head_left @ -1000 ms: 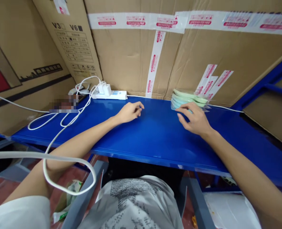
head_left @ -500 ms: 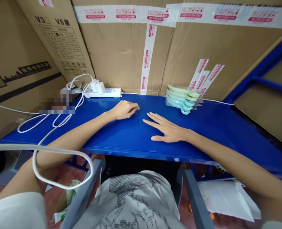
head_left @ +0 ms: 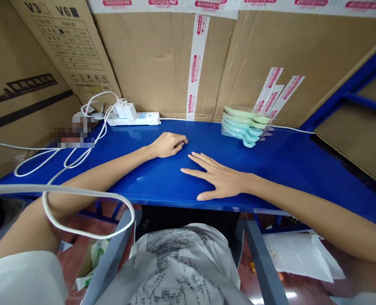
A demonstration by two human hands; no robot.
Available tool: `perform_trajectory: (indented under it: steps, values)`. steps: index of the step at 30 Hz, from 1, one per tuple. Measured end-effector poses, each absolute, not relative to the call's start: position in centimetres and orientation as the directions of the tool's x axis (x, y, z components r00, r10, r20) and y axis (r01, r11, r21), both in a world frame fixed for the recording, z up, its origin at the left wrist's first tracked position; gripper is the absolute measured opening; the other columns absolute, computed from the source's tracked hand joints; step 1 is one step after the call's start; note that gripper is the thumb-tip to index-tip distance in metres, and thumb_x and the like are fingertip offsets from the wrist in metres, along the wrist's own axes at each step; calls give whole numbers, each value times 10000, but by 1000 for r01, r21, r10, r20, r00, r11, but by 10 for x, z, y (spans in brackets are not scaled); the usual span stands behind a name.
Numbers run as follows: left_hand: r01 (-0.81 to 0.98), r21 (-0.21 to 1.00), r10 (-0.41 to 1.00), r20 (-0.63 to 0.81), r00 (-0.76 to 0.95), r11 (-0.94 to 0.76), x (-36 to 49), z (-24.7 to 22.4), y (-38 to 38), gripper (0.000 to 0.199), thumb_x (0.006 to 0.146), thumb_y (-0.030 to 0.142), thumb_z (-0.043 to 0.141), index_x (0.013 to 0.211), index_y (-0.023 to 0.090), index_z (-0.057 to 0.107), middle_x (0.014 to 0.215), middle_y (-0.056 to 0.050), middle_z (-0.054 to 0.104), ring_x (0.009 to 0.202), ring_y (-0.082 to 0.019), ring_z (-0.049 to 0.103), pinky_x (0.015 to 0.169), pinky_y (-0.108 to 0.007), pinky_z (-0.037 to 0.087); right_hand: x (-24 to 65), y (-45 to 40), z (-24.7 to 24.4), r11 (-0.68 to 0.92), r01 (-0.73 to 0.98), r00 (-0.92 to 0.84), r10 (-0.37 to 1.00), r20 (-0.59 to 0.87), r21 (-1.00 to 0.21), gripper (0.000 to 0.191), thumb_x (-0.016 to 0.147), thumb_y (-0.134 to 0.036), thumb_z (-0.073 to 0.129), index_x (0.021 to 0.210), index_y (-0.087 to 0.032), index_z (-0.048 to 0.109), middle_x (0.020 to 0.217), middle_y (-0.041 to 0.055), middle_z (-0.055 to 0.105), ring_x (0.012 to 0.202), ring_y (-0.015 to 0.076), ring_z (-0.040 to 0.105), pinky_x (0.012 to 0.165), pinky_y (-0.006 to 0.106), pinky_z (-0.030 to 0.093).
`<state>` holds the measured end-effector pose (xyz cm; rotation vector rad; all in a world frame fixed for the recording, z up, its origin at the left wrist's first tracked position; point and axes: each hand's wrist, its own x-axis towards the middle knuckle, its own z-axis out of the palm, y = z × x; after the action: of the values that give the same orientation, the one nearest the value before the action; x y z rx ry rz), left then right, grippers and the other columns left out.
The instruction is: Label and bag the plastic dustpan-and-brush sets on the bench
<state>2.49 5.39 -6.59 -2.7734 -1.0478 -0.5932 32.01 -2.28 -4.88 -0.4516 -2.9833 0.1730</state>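
My left hand (head_left: 168,145) rests on the blue table (head_left: 162,178), its fingers loosely curled inward and nothing visible in them. To the right and nearer the front edge, my right hand (head_left: 222,178) is open, palm down, with fingers spread over the tabletop. A gap separates the two hands. Beyond my right hand, against the cardboard at the back, lies a stack of pale green and light blue plastic pieces (head_left: 243,125) with rounded ends, wrapped in clear film. Neither hand touches the stack.
A white power strip (head_left: 146,118) with plugs lies at the back left. A white cable (head_left: 79,159) loops over the table's left side, and another loop hangs before my left forearm. Cardboard walls (head_left: 156,63) close off the back and sides. A grey chair armrest (head_left: 265,262) is below.
The view has tilted down slightly. My right hand has shifted a little left and toward the front edge, with its fingers spread wider. My left hand stays nearly in place.
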Motion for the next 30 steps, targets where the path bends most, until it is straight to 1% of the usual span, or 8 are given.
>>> perform_trajectory:
  steps: [3,5,6,9,12,20,26,30]
  values:
    - [646,9,598,389,701,-763,22,-65,51,324,1013,195,459,1178,171,737,1094,-101,806,939,-229,764,811,-321,544,327,11,-45,971,219,-962,197,191,97,613,1077,-522,570,1621,-247,505,1619,178,526,1482,345,504,1153,550,478]
    - [628,-31,574,374,729,-778,20,-63,47,328,1026,203,444,1159,177,742,1117,-103,804,977,-234,764,828,-326,548,341,38,-44,939,218,-956,151,250,266,384,1097,-338,525,1410,-194,696,1368,179,707,1184,298,696,961,460,563]
    - [622,-42,566,368,737,-782,19,-61,45,330,1031,206,438,1153,179,744,1121,-104,804,982,-234,764,829,-328,548,348,49,-45,917,233,-949,142,282,323,329,1086,-279,519,1300,-182,749,1236,162,755,1045,268,726,866,411,566]
    - [634,-40,576,377,725,-772,18,-59,41,340,1040,212,428,1175,177,738,1111,-107,802,960,-230,764,808,-330,549,364,71,-52,864,366,-874,192,446,345,304,1073,-207,490,1123,-159,786,979,103,776,817,208,716,672,324,506]
    - [658,-76,585,391,711,-749,19,-57,39,358,1052,207,407,1231,166,715,1119,-113,794,952,-224,758,773,-321,541,367,71,-59,840,446,-820,245,518,309,323,1079,-206,470,1097,-154,788,935,77,769,773,188,711,604,305,457]
    - [606,-248,520,337,785,-756,22,-55,33,335,1064,197,408,1203,151,709,1035,-106,767,904,-226,738,713,-314,515,363,60,-57,832,453,-833,267,484,321,312,1063,-207,484,1088,-175,793,971,83,772,781,196,697,675,318,495]
    - [595,-234,512,333,792,-769,27,-52,28,339,1083,227,392,1205,159,702,1033,-107,758,900,-232,724,710,-322,496,364,62,-57,821,430,-857,240,456,375,312,1058,-200,485,1136,-166,785,1022,105,765,834,218,700,756,344,534]
    - [600,-190,521,341,783,-777,29,-50,25,335,1105,327,412,1000,180,695,942,-98,738,835,-218,698,680,-317,454,361,59,-55,836,423,-856,242,457,349,301,1064,-224,490,1117,-175,782,1014,107,754,806,214,669,754,353,510]
